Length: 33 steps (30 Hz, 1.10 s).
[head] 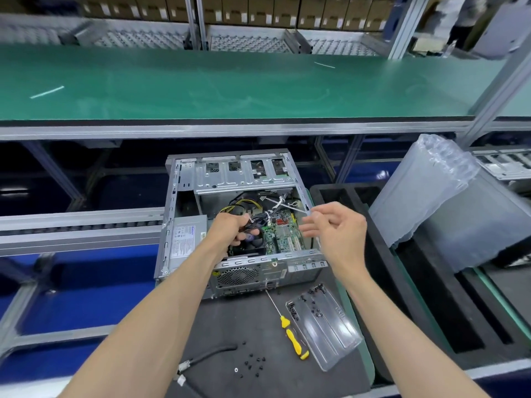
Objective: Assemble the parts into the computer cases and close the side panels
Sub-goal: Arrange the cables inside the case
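Observation:
An open grey computer case (pixel 172 214) lies on its side on a dark mat, its green motherboard (pixel 283 235), power supply (pixel 186 239) and drive cage (pixel 244 173) showing. My left hand (pixel 230 228) reaches inside over the fan area and grips a bundle of black cables (pixel 258 218). My right hand (pixel 336 228) hovers above the case's right edge with its fingers loosely spread and holds nothing. No side panel is on the case.
On the mat in front lie a yellow-handled screwdriver (pixel 291 334), a clear plastic tray (pixel 324 326), several small black screws (pixel 253 361) and a loose black cable (pixel 212 353). Black foam (pixel 382 271) and an air-cushion bag (pixel 431 196) sit right. A green shelf (pixel 230 84) spans above.

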Motion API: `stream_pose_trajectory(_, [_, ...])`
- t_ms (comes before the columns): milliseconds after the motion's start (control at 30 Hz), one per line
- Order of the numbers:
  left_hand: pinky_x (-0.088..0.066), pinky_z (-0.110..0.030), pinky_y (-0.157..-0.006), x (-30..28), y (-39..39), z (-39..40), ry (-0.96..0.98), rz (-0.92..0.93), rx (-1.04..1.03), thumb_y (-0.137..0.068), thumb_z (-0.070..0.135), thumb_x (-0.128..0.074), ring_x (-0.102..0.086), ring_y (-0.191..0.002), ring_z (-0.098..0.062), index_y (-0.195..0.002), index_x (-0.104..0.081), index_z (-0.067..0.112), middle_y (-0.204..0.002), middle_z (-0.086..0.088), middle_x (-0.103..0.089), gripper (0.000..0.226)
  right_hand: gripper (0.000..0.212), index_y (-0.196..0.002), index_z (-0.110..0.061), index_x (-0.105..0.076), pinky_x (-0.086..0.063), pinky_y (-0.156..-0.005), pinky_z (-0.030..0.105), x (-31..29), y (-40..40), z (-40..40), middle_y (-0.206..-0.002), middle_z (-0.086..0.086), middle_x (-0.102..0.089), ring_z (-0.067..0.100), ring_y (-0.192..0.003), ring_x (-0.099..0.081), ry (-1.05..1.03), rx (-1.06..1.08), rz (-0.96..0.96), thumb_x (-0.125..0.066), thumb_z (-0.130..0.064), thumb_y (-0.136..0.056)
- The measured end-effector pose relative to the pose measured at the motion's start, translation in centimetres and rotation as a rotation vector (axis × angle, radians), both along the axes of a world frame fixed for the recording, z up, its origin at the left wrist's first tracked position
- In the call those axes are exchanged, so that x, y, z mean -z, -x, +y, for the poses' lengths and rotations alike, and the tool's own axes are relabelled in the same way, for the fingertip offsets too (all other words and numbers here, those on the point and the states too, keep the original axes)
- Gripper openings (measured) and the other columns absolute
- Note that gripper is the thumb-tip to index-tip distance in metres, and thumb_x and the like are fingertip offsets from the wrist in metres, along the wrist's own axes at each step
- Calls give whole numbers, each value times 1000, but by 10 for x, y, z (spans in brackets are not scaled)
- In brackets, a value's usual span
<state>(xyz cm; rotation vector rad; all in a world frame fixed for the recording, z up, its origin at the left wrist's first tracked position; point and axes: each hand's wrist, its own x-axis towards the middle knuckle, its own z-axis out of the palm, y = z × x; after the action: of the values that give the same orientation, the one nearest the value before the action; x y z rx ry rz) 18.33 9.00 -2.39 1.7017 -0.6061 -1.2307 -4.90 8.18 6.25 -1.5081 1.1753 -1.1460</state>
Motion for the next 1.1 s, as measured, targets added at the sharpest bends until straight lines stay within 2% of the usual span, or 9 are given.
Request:
stream_pose_trajectory(133, [-34, -26, -51, 0, 0, -1, 2, 17, -20, -102, 26, -53, -57, -46, -6, -107, -60, 10, -82, -9, -78, 18, 26, -102, -5, -74, -62, -59, 29, 0, -2, -3, -71, 9, -74, 19, -62, -74, -76, 5, 156, -53, 7, -91])
stream_pose_trajectory(333, [-31, -26, -50, 0, -1, -1, 46, 53, -61, -100, 17, -47, -50, -40, -8, -109, -63, 15, -81, -12, -77, 18, 19, -83, 5, -73, -64, -62, 39, -6, -12, -14, -64, 12, -73, 22, -54, -73, -343, -23, 476, -54, 5, -85])
stream_pose_trajectory(467, [-32, -26, -49, -2, -2, -1, 35, 65, -76, -101, 20, -47, -51, -41, -7, -109, -62, 17, -82, -11, -78, 17, 26, -65, -3, -74, -63, -66, 41, -7, -21, -19, -64, 11, -72, 25, -66, -74, -222, -54, 679, -52, 5, -74])
stream_pose_trajectory(533, [-33, -23, -45, -3, -1, -2, 34, 80, -85, -101, 20, -48, -51, -41, -8, -109, -62, 17, -82, -11, -78, 16, 24, -72, -6, -77, -60, -76, 40, -1, -29, -15, -76, 13, -74, 31, -83, -71, -88, -118, 759, -56, 3, -79])
stream_pose_trajectory(633, [-32, -19, -39, -5, 0, -2, 47, 118, -105, -99, 17, -50, -49, -41, -10, -110, -62, 13, -80, -15, -76, 16, 18, -91, -8, -81, -54, -82, 35, 16, -44, -8, -83, 12, -77, 32, -79, -67, 134, -175, 712, -64, -4, -89])
stream_pose_trajectory(800, [-30, -20, -37, -6, 0, -2, 36, 161, -111, -100, 20, -56, -45, -40, -11, -108, -59, 4, -78, -18, -74, 18, 16, -102, -13, -81, -40, -65, 11, 48, -68, -7, -87, 7, -78, 9, -59, -50, 79, -159, 607, -68, -11, -92])
stream_pose_trajectory(900, [-31, -20, -38, -6, 1, -4, 11, 106, -97, -99, 21, -56, -44, -41, -11, -104, -59, 7, -78, -16, -73, 15, 15, -102, -18, -81, -43, -58, 21, 53, -75, -9, -79, 2, -74, 9, -60, -51, 11, -138, 547, -71, -14, -91])
stream_pose_trajectory(1033, [-38, -21, -44, -3, 0, -3, 0, -58, -104, -96, 17, -57, -47, -47, -12, -85, -63, 7, -63, -5, -65, 16, 15, -102, -19, -81, -55, -72, 35, 52, -75, -10, -88, 8, -76, 21, -74, -58, 9, -193, 613, -71, -14, -92])
stream_pose_trajectory(1100, [-45, -26, -58, 0, 0, -1, 30, -130, -108, -98, 21, -59, -53, -57, -13, -97, -67, 12, -68, -1, -63, 11, 15, -101, -19, -81, -55, -80, 33, 52, -74, -11, -90, 5, -78, 22, -78, -66, 30, -240, 663, -70, -14, -92])
